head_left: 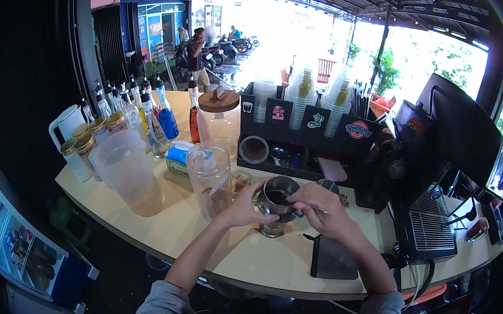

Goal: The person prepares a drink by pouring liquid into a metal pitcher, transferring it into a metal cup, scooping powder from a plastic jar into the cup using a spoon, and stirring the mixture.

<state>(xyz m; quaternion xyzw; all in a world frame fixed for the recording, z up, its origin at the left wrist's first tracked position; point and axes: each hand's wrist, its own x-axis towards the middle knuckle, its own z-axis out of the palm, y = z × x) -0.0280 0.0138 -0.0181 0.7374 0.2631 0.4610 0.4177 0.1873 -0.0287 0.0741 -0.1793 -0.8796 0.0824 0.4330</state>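
My left hand (pixel 245 210) is wrapped around the side of a metal cup (pixel 270 210) with dark contents inside. My right hand (pixel 324 209) is closed over the cup's right rim, pinching a thin utensil (pixel 322 212); its lower end is hidden, so I cannot tell its kind. Just below the cup is a small clear vessel (pixel 272 230); whether the two touch is unclear. To the left of my left hand stands a tall clear plastic jar (pixel 208 177). A dark folded cloth (pixel 335 259) lies under my right forearm.
A frosted pitcher (pixel 127 172), gold-lidded jars (pixel 86 141) and several pump bottles (pixel 161 115) fill the counter's left. Behind are a blue tissue pack (pixel 179 161) and a black organizer (pixel 298 116) with stacked cups. An espresso machine (pixel 431 235) stands right.
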